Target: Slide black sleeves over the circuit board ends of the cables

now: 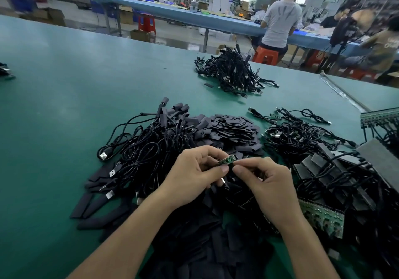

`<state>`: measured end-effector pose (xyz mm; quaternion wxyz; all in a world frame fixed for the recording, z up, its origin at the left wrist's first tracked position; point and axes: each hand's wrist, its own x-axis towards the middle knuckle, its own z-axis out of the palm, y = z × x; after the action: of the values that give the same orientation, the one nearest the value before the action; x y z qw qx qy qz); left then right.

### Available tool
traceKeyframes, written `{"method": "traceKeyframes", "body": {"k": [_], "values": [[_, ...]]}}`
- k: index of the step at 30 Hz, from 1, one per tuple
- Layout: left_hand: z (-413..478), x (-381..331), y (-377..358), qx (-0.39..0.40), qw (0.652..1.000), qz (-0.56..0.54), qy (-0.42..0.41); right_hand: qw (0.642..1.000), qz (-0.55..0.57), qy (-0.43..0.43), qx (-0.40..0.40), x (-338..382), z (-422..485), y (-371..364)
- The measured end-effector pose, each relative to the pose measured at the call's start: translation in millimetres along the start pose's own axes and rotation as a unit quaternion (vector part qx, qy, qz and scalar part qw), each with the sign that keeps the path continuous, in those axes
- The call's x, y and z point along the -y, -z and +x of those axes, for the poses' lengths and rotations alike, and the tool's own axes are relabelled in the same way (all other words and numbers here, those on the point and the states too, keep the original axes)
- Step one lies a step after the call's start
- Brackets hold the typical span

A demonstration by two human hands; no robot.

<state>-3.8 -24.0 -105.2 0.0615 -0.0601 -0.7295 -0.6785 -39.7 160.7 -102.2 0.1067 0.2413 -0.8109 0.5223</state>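
Closest to me, black sleeves (205,252) lie in a deep drift across the near edge of the green table (64,106), and the two forearms reach out over them. The hands are together just above that drift. The left hand (194,170) pinches a small green circuit board (226,161) between thumb and curled fingers. The right hand (267,181) pinches at the board's other end, thumb against forefinger. Whether a sleeve is already in that pinch I cannot tell, since everything behind is black. The trouble I would expect is a flat sleeve mouth catching on the board's corner or its parts. Pushing harder could then bend the board where its cable joins. The cable itself vanishes into the dark pile below, so a snag there could tug the board askew mid-slide. To the right, near the wrist, sits a green panel of boards (319,216). Beyond the hands, a tangle of cables (146,147) on the left touches a pile of loose sleeves (233,127), with more cables (302,136) on the right. Heaps this close could let finished and bare ends get mixed. Farther off stands a separate heap (235,73), and past it workers (280,19) sit at another bench.
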Motion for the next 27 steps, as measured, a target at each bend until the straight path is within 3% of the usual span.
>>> {"method": "traceKeyframes", "body": {"k": [9, 23, 27], "values": [[2.0, 1.2, 0.0, -0.013, 1.0, -0.01, 0.012, 0.994, -0.087, 0.058, 0.028, 1.3, 0.3, -0.2], [3.2, 5.9, 0.1, -0.012, 0.999, 0.029, 0.014, 0.992, -0.116, 0.024, 0.037, -3.4, 0.1, -1.3], [4.4, 9.0, 0.8, -0.057, 0.998, 0.029, 0.008, 0.987, -0.16, 0.003, 0.025, -1.5, 1.0, -4.0]]}}
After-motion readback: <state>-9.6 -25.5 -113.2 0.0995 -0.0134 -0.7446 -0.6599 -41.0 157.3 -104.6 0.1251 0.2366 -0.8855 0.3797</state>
